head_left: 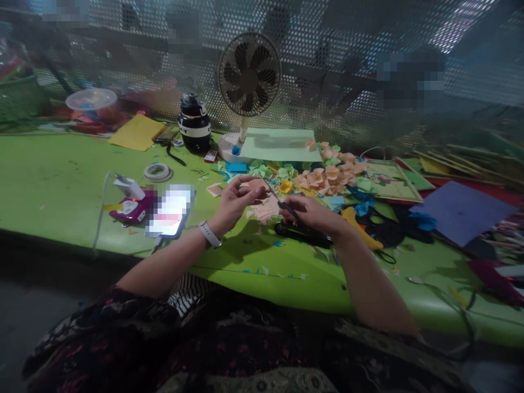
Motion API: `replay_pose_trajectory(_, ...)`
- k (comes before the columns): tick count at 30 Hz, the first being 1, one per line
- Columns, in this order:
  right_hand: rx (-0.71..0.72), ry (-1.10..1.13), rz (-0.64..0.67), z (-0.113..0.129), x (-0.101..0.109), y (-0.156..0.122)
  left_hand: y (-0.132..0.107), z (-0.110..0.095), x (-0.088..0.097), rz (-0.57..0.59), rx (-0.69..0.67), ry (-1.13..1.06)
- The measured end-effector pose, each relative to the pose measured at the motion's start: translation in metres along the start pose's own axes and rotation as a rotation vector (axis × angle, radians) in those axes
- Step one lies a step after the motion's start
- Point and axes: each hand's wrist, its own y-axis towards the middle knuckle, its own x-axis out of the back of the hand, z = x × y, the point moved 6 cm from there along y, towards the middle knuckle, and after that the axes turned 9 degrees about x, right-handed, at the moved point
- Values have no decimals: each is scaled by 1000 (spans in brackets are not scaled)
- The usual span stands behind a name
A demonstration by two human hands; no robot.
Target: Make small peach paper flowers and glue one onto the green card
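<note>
My left hand (239, 199) pinches a small piece of peach paper (257, 186) between thumb and fingers. In my right hand (305, 213) is a pair of dark-handled scissors (289, 208), its blades pointing up and left at the paper's edge. Peach paper scraps (266, 210) lie on the green table (233, 262) beneath both hands. Past them spreads a heap of peach paper flowers (327, 177), with pale green paper flowers (262, 167) and a yellow paper flower (285, 186) beside it. A black stapler-like object (303, 234) rests under my right wrist.
At left are a glowing phone (171, 212), a magenta power strip (133, 210) and a tape roll (158, 172). Behind stand a black bottle (195, 125) and a small fan (249, 76) near a pale green sheet (282, 143). Purple paper (462, 212) lies at right.
</note>
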Motion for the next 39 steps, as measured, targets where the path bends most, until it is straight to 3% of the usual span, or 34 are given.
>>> replay_pose_trajectory(16,22,21,-50,-9,0,4,1,4,0,-31,53,-95)
replay_pose_trajectory(39,-15,-34,-100,1,2,2,2,6,0,-49,107,-132)
